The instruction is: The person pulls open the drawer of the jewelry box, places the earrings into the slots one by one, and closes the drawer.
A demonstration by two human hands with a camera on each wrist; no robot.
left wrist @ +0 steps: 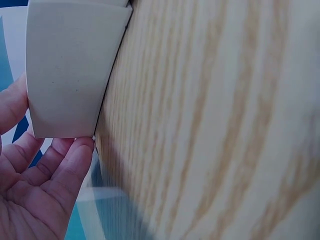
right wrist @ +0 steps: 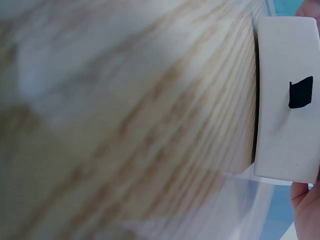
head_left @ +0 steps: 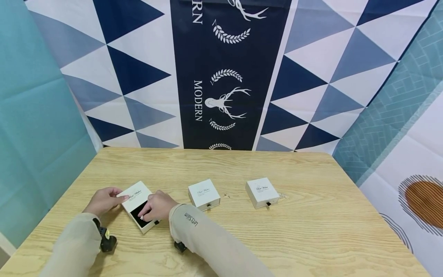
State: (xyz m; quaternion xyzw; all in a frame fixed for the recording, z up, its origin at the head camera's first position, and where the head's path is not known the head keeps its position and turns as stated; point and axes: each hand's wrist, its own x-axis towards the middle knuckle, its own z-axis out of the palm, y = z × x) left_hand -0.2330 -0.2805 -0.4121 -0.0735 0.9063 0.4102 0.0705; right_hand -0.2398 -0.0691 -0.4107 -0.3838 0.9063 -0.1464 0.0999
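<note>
A white sliding gift box [head_left: 135,193] lettered "Best Wishes" lies at the left of the table, its drawer pulled partly out toward the person and showing a black lining [head_left: 137,211]. My left hand [head_left: 105,200] grips the far left end of the box, thumb on top; in the left wrist view its fingers curl against the end of the white box [left wrist: 75,70]. Over the drawer, my right hand [head_left: 158,206] pinches a small shiny piece of jewellery [head_left: 141,218] at its fingertips. The right wrist view has the drawer front [right wrist: 280,135] with a black pull tab [right wrist: 301,93].
Two more white boxes stand on the wooden table [head_left: 304,231], a middle one [head_left: 204,193] and a right one [head_left: 262,191], both shut. Tiny shiny pieces [head_left: 226,196] lie beside the middle box, and a clear small item [head_left: 282,196] lies by the right one.
</note>
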